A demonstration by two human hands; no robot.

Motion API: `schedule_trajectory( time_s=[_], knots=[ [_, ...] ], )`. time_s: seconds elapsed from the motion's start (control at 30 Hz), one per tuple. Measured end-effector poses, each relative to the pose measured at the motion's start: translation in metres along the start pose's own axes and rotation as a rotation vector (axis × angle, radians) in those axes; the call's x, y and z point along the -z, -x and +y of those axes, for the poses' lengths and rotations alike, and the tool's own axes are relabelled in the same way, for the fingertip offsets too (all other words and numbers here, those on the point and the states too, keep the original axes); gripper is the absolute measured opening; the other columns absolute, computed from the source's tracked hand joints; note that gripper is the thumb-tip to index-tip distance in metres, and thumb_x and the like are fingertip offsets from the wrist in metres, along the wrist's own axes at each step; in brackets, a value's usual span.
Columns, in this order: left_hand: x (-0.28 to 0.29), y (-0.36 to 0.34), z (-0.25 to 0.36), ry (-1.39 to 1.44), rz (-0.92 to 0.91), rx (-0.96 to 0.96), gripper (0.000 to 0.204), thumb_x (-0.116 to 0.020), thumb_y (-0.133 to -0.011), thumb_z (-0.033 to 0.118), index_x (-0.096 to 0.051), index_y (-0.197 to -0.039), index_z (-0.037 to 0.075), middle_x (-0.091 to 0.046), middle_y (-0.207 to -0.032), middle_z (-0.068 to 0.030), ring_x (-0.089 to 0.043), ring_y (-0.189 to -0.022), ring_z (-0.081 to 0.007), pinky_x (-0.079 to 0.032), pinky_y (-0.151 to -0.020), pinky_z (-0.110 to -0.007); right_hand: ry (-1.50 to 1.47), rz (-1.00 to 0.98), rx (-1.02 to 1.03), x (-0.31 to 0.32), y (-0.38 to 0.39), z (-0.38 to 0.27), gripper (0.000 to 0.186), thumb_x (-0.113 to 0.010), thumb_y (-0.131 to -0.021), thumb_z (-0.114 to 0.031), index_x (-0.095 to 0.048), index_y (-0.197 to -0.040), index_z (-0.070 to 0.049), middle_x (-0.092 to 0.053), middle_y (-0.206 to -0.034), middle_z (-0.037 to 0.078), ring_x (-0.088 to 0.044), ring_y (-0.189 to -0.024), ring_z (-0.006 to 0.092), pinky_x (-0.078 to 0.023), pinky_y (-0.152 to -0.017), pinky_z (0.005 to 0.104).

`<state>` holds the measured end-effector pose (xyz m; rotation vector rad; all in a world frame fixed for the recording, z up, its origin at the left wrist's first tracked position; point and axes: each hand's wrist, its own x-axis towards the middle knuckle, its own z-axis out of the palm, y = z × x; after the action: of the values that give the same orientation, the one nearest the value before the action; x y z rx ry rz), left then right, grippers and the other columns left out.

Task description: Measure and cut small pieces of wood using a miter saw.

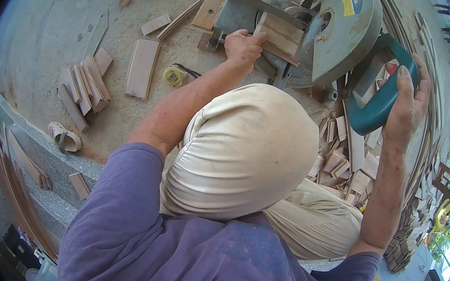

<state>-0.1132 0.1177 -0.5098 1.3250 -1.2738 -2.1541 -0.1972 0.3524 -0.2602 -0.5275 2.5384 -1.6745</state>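
Observation:
A miter saw with a grey blade guard point(343, 40) stands in front of me at the upper right. On its table, against the metal fence point(245, 14), lies a short wooden board point(281, 35). My left hand point(242, 49) is closed at the board's left end, its fingers pressed to the wood. The saw's teal D-shaped handle point(386, 98) is raised on the right, and my right hand point(409, 100) grips its outer side. Inside the handle a bit of red shows. The guard hides most of the blade, so I cannot tell whether it turns.
Cut planks point(84, 88) lie piled on the floor at the left, near a single board point(142, 69) and a yellow tape measure point(173, 76). Offcuts point(339, 164) heap up below the saw. Long strips point(424, 141) run along the right. A clog point(64, 138) sits by the step.

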Motion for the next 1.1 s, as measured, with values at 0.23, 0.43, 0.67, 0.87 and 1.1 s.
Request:
schedule_trajectory(
  time_s=[0.23, 0.43, 0.67, 0.87, 1.1],
  knots=[
    [-0.001, -0.002, -0.005, 0.005, 0.016, -0.021, 0.033, -0.085, -0.081, 0.011, -0.056, -0.067, 0.007, -0.055, -0.062, -0.001, -0.05, -0.05, -0.0112, -0.039, -0.043, -0.032, 0.045, 0.037, 0.019, -0.004, 0.011, 0.005, 0.047, -0.063, -0.106, -0.026, -0.052, -0.147, -0.007, -0.072, -0.113, 0.013, -0.069, -0.098, 0.0124, -0.06, -0.08, 0.0285],
    [0.001, -0.001, -0.004, -0.031, 0.019, -0.033, 0.03, -0.084, -0.082, 0.011, -0.058, -0.068, 0.005, -0.056, -0.062, -0.002, -0.051, -0.05, -0.0116, -0.039, -0.044, -0.032, 0.054, 0.037, 0.056, -0.005, 0.01, 0.006, 0.049, -0.064, -0.105, -0.027, -0.052, -0.147, -0.006, -0.072, -0.113, 0.013, -0.067, -0.084, 0.0123, -0.059, -0.073, 0.027],
    [0.003, 0.005, 0.001, 0.021, 0.005, -0.034, 0.025, -0.082, -0.083, 0.01, -0.061, -0.071, 0.002, -0.061, -0.066, -0.004, -0.056, -0.052, -0.0131, -0.044, -0.045, -0.031, 0.036, 0.018, -0.012, 0.0, 0.007, 0.003, 0.047, -0.063, -0.106, -0.025, -0.052, -0.146, -0.005, -0.074, -0.111, 0.011, -0.068, -0.099, 0.0104, -0.057, -0.079, 0.0265],
    [0.003, 0.003, 0.002, -0.011, -0.02, -0.021, 0.022, -0.082, -0.083, 0.011, -0.064, -0.076, 0.001, -0.063, -0.068, -0.005, -0.058, -0.053, -0.0134, -0.045, -0.047, -0.03, 0.021, 0.018, 0.021, 0.0, 0.006, 0.006, 0.046, -0.063, -0.106, -0.025, -0.052, -0.146, -0.004, -0.073, -0.111, 0.01, -0.067, -0.1, 0.01, -0.057, -0.079, 0.0267],
    [0.007, 0.0, 0.005, -0.088, -0.058, 0.036, 0.023, -0.086, -0.086, 0.013, -0.068, -0.092, -0.001, -0.071, -0.086, -0.009, -0.067, -0.065, -0.0166, -0.055, -0.055, -0.03, 0.003, 0.021, 0.038, -0.003, 0.015, 0.013, 0.045, -0.062, -0.107, -0.022, -0.05, -0.147, -0.005, -0.073, -0.114, 0.011, -0.067, -0.102, 0.0104, -0.056, -0.082, 0.025]
  ],
)
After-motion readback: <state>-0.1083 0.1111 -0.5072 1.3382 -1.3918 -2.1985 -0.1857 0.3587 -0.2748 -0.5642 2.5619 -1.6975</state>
